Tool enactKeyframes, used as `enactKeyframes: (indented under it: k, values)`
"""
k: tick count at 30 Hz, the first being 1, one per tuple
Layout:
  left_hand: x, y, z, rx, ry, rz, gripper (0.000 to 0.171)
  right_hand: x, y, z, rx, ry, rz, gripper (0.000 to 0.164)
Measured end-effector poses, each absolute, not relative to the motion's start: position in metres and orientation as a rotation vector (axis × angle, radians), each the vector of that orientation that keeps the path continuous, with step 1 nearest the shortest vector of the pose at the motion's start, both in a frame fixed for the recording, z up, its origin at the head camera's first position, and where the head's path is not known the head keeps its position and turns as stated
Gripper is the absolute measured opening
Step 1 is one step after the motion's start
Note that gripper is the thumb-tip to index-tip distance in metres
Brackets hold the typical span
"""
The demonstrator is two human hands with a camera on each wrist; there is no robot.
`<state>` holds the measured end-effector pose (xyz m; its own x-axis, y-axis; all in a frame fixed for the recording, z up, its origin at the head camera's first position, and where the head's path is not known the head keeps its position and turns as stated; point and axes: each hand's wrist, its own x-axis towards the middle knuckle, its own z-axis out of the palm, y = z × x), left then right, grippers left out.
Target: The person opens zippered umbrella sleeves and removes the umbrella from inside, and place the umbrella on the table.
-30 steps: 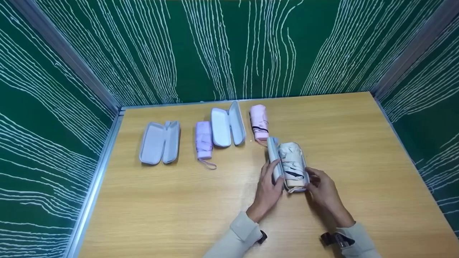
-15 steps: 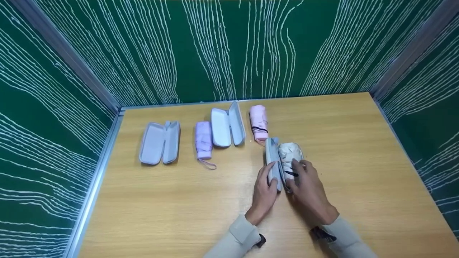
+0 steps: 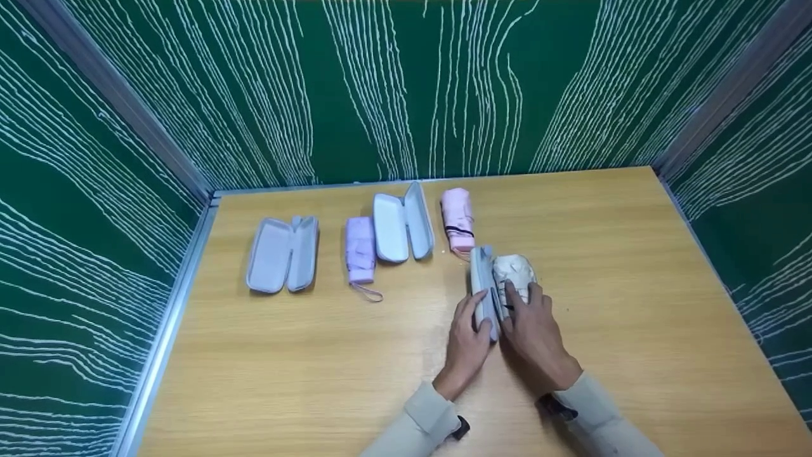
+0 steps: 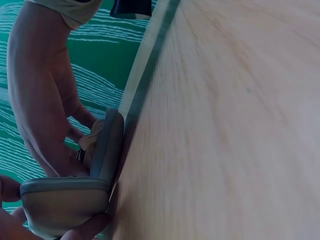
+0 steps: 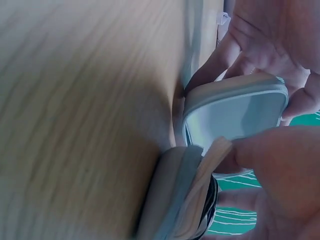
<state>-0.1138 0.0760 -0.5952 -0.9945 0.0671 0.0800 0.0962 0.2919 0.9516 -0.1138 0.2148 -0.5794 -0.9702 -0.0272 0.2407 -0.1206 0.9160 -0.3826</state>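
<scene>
Toward the right of the table, a light grey hard case point(image 3: 481, 279) stands unzipped, its left half tilted up on edge. My left hand point(image 3: 468, 346) grips that raised half from its outer side, with the thumb near its front end. In the other half lies a cream folding umbrella point(image 3: 515, 270), partly hidden by my right hand point(image 3: 539, 336). The right hand's fingers press on the umbrella from above. In the right wrist view the raised half's hollow inside point(image 5: 235, 120) shows, and the umbrella's wrist strap point(image 5: 210, 172) sticks out beside my right thumb.
Farther left lie a second grey case point(image 3: 269, 254), spread apart, and a purple folding umbrella point(image 3: 360, 247). A third case point(image 3: 391, 228) stands next to that umbrella. Just behind my case is a pink folding umbrella point(image 3: 457, 216). Green patterned walls point(image 3: 419, 89) enclose the table.
My right hand has moved from the case's right side onto the umbrella, then a little toward me. The left hand has tilted the left half slightly and keeps its grip.
</scene>
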Motion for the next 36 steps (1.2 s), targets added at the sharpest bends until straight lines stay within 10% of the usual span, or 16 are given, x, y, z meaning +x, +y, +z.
enactKeyframes:
  k: [36]
  values:
    - [-0.115,0.076,-0.6,-0.267,-2.469,-1.825,0.05,-0.133,0.201,-0.589,0.047,-2.812,0.29,0.032]
